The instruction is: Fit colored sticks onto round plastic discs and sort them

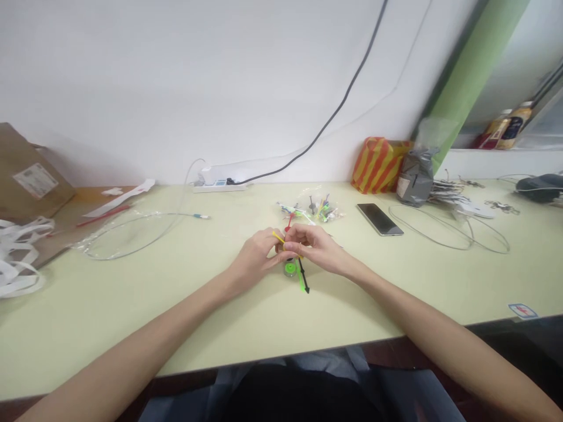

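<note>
My left hand (259, 253) and my right hand (320, 248) meet over the middle of the table, fingers closed around a thin yellow plastic stick (277, 236). Its upper end pokes out between the fingertips; the rest is mostly covered. Just beyond the fingers a red plastic piece (289, 221) shows in part. Below the hands lies a small round bright-green piece (290, 268) with a clear rim. Beside it a black arrow-tipped stick (303, 275) points toward me, partly over a green stick (301, 280). Whether these pieces join the yellow one is hidden.
Behind the hands lies a clear bag of colourful plastic parts (325, 210). A phone (380, 219), striped bag (379, 165) and grey bag (416, 176) are to the right. A power strip (219, 186) sits by the wall. Left are a cable (149, 243) and cardboard box (33, 176).
</note>
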A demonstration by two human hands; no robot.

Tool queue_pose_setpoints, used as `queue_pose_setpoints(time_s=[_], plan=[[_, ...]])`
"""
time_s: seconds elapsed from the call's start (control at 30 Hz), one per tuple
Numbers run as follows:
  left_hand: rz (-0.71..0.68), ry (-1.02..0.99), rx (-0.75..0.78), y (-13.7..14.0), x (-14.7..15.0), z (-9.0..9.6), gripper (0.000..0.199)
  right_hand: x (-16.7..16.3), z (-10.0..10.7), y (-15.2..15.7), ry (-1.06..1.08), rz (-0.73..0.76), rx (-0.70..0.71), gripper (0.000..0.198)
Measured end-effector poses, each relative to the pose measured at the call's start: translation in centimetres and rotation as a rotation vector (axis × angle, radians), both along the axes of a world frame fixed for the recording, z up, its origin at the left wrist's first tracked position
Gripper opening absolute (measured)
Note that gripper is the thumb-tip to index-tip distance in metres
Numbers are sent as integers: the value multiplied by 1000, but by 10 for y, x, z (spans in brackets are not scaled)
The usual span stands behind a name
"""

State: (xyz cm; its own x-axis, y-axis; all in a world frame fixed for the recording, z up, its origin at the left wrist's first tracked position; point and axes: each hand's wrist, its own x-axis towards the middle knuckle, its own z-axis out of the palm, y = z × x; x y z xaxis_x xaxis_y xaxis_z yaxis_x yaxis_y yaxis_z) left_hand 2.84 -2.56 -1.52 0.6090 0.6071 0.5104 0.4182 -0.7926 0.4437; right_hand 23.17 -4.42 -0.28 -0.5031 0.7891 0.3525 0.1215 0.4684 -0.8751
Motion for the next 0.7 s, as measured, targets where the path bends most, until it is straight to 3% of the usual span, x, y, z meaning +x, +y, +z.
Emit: queue_pose_setpoints(time_s=[0.17,0.33,0.47,0.57,0.7], plan=[[-33,2,2,-5,3,2,31,5,6,-3,-44,64,-16,24],[-102,41,28,-11,2,12,25,6,8,-4,68,164,-113,33],[-147,127,130,-11,0,17,20,9,13,-3,119,239,-129,36],[-120,171,174,-7,-2,15,21,10,16,-1,60,160,-96,34],[-36,192,152,1,-4,9,23,15,11,5,-207,-162,100,24]])
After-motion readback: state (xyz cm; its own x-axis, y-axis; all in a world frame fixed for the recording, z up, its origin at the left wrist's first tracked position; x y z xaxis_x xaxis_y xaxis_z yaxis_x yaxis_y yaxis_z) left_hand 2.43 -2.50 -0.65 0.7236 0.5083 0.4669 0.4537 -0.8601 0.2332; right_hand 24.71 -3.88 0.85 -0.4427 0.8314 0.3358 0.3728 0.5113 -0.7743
